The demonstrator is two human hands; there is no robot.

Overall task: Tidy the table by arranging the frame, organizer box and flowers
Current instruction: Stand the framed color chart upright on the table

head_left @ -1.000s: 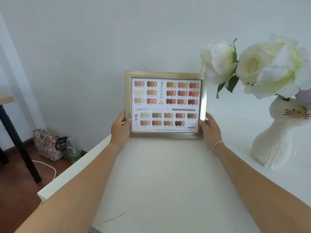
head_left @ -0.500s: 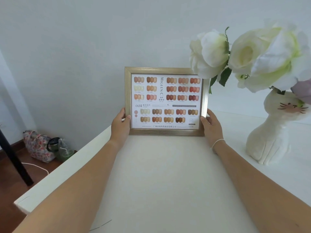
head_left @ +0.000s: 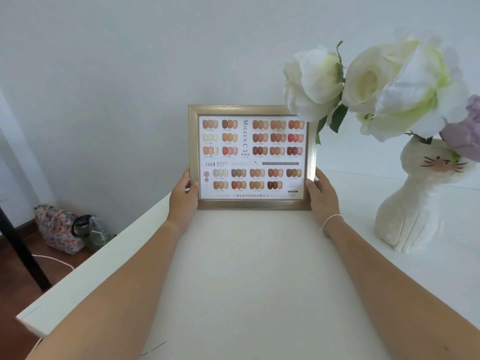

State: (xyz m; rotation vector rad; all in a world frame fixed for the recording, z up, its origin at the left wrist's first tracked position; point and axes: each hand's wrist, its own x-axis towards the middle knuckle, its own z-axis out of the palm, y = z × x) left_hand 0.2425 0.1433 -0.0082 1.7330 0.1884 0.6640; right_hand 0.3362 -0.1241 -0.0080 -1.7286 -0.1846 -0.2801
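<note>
A gold frame (head_left: 251,203) with a nail-colour chart stands upright at the far edge of the white table (head_left: 249,268), close to the wall. My left hand (head_left: 183,197) grips its lower left side and my right hand (head_left: 320,194) grips its lower right side. White flowers (head_left: 368,87) rise from a white cat-shaped vase (head_left: 413,211) at the right, and one bloom overlaps the frame's top right corner. A lilac flower (head_left: 465,131) shows at the right edge. No organizer box is in view.
The table's left edge (head_left: 85,271) runs diagonally toward the wall. On the wooden floor to the left lie a floral bag (head_left: 58,228), a dark-lidded bottle (head_left: 91,231) and a white cable (head_left: 52,259). A black table leg (head_left: 23,252) stands at far left.
The frame stays in both hands near the wall. The view has shifted, so the flowers and vase now sit closer to the frame and overlap its corner.
</note>
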